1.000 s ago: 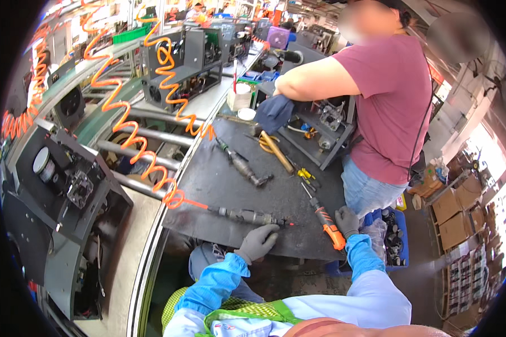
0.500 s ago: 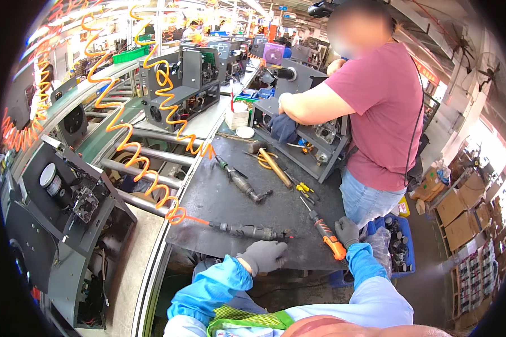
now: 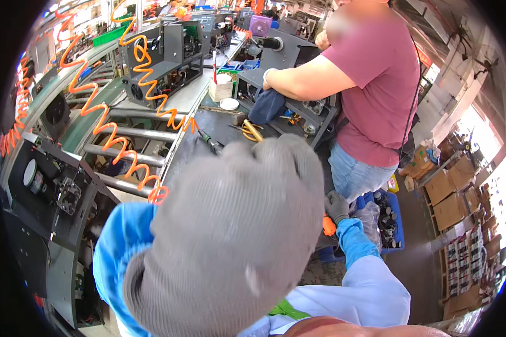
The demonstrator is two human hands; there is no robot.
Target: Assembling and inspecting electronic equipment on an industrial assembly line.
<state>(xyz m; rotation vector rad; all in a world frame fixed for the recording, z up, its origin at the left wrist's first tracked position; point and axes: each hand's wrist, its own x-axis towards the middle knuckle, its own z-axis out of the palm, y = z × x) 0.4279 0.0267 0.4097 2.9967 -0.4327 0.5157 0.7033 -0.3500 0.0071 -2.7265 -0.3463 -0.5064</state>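
Note:
My left hand (image 3: 236, 230), in a grey knit glove, is raised close in front of the view and blurred by motion. Its back and bent knuckles show, but the fingertips are out of sight, so whether it holds anything is hidden. My right hand (image 3: 337, 206), also gloved in grey, rests at the right side of the workbench with its fingers loosely bent and apart. Beside it lies the orange end of a power screwdriver (image 3: 329, 226); the tool's remainder is covered by my left hand. Beyond the left hand, the handle of a hammer (image 3: 253, 130) partly shows on the dark mat (image 3: 216, 122).
Across the bench a person in a maroon shirt (image 3: 371, 84) works at a dark metal housing (image 3: 315, 121) with a dark blue cloth (image 3: 267, 106). Orange coiled hoses (image 3: 109, 121) hang on the left above a roller conveyor (image 3: 135, 133). A blue bin (image 3: 396, 224) stands at right.
My left hand has risen from the bench edge toward the view, now covering most of the mat and tools. My right hand stays beside the screwdriver. The view has shifted slightly.

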